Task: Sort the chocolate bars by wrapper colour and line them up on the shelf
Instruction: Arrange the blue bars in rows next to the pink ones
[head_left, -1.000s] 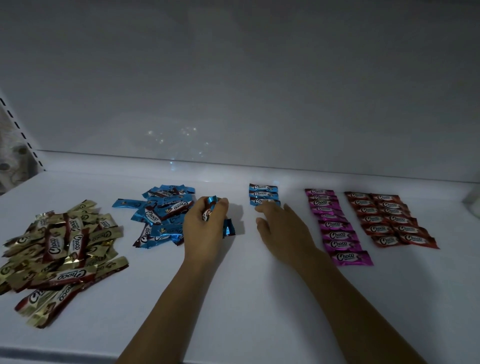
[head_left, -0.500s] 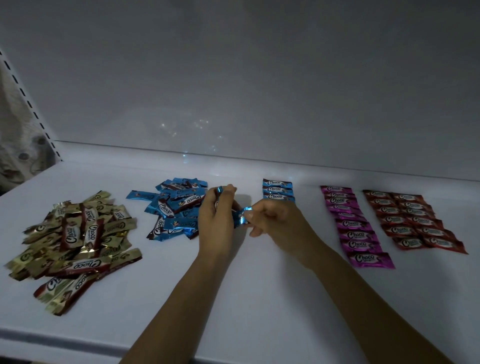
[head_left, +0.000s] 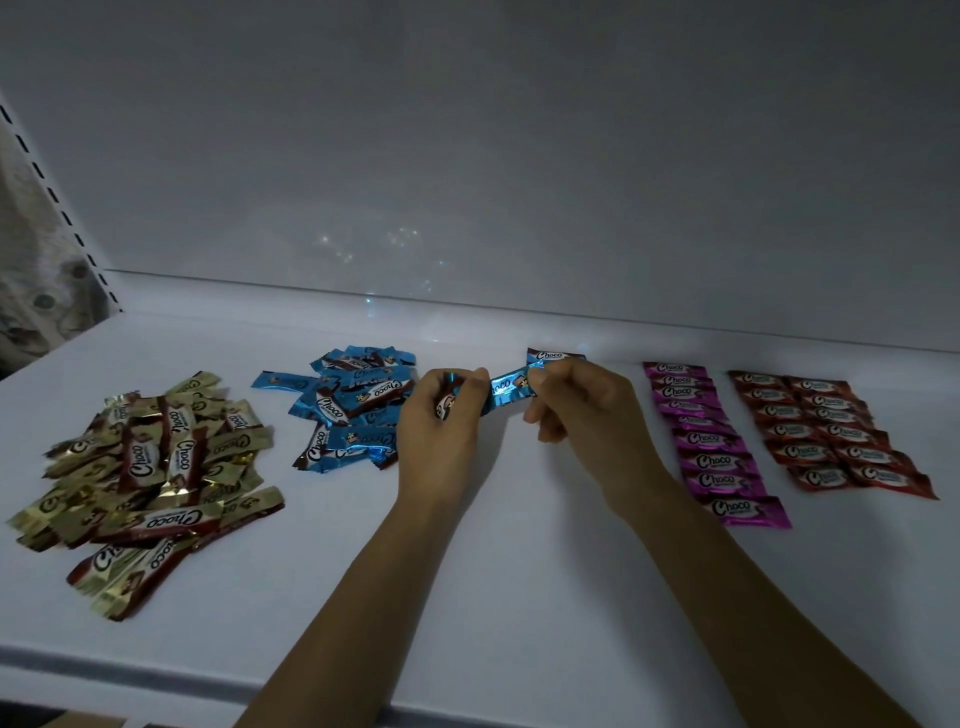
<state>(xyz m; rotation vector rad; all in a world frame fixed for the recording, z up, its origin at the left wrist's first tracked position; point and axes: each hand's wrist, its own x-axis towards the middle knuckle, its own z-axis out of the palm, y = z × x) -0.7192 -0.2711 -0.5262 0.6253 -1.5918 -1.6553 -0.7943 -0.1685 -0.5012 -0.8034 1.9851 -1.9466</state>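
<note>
Likely a shop, or a mock-up of one. White display shelf (head_left: 519, 582); plain back panel (head_left: 519, 156) rising behind the shelf; slotted racking upright (head_left: 54, 200) at the shelf's left end. Stock on the shelf: many identical Choco bars (head_left: 714, 464), gold, blue, pink, red. Dim light.

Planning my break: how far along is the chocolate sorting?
Done: pink foil bars line one column, red foil bars two. In hand: right hand pinches a blue foil bar; left hand grips a blue bunch; blue row barely started. Left: loose blue pile, gold foil pile.
</note>
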